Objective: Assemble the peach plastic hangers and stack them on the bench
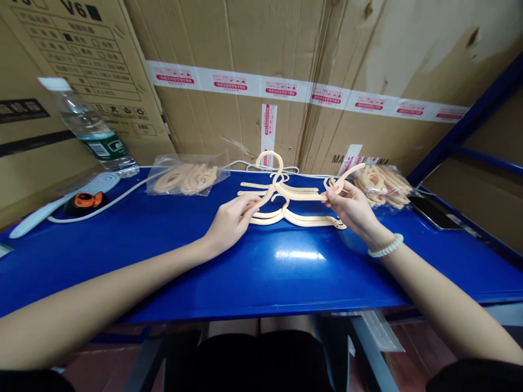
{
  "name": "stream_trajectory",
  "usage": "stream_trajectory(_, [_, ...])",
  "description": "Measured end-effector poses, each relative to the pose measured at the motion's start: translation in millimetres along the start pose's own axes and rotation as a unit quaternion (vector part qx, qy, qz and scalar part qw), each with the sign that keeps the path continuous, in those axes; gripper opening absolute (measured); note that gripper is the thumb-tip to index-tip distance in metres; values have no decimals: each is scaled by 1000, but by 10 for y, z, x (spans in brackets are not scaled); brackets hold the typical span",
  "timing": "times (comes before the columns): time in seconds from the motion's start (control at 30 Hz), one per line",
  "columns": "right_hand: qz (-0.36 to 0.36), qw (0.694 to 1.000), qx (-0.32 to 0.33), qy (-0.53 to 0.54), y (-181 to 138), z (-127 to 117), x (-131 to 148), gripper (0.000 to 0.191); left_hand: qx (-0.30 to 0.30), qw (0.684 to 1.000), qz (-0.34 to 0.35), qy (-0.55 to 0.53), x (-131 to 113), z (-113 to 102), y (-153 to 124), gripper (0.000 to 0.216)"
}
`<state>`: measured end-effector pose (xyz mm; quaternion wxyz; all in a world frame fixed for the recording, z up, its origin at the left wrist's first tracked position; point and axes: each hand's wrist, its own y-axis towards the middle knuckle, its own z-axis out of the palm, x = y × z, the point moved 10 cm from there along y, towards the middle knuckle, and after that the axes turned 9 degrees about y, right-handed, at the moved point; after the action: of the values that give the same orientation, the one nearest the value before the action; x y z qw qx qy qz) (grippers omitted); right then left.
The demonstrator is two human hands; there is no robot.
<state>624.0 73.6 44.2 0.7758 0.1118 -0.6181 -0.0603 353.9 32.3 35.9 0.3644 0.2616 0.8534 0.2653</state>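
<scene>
Above the blue table, both my hands hold a beige plastic folding hanger, its hook pointing up. My left hand is closed, pinching the left arm of the hanger between thumb and fingers. With thumb and fingers together, my right hand grips the other end. A curved beige piece sticks up to the right from these fingers; whether it joins the hanger, I cannot tell. Just beneath lies another beige hanger with its arms spread. More beige hanger parts behind are partly hidden.
Clear bags of beige parts lie at the back left and back right. A phone rests at the right. Leftward are a water bottle, a pale-handled brush-like item, a black-and-orange object and a white cable. Cardboard boxes stand behind.
</scene>
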Motion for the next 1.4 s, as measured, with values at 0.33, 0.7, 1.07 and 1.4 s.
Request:
stream_trajectory(0.33, [-4,1000,22,6,138,-239,343,31,52,973,169,145,-179,-180,165,16])
stream_trajectory(0.7, [92,937,193,-276,129,-427,441,38,181,908,284,248,-190,-138,104,26])
stream_trajectory(1.07, [205,760,344,-513,-18,-450,-146,49,299,886,257,244,-113,136,-56,12])
stream_trajectory(1.4, [135,764,295,-558,101,-447,-96,46,307,878,235,282,-8,181,-27,18])
